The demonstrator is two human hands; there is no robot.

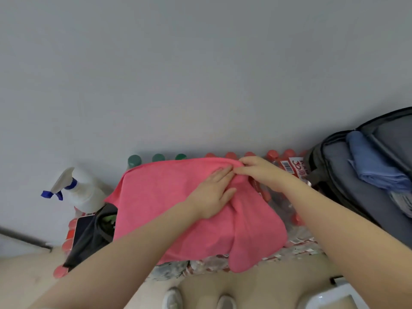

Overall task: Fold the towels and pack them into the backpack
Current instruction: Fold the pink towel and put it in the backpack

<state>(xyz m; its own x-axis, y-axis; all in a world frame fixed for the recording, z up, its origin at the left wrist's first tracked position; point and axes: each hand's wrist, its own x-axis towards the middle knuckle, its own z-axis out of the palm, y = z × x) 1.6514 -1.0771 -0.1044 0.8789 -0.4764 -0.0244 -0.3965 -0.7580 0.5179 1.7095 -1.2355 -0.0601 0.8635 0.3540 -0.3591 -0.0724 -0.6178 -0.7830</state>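
A pink towel (160, 197) lies spread over packs of bottled drinks, and its right part hangs over the front edge in a loose fold. My left hand (214, 192) presses flat on the towel near its middle, fingers straight. My right hand (260, 172) pinches the towel's far right edge, just beside my left fingertips. A grey backpack (338, 179) stands open at the right, with a folded blue towel (374, 166) inside it.
Shrink-wrapped bottles with green caps (134, 160) and red caps (272, 155) stand against the grey wall. At the left stands a white spray bottle (82, 190) with a blue trigger, and a dark cloth (89, 237) lies below it. My shoes (171, 298) show on the beige floor.
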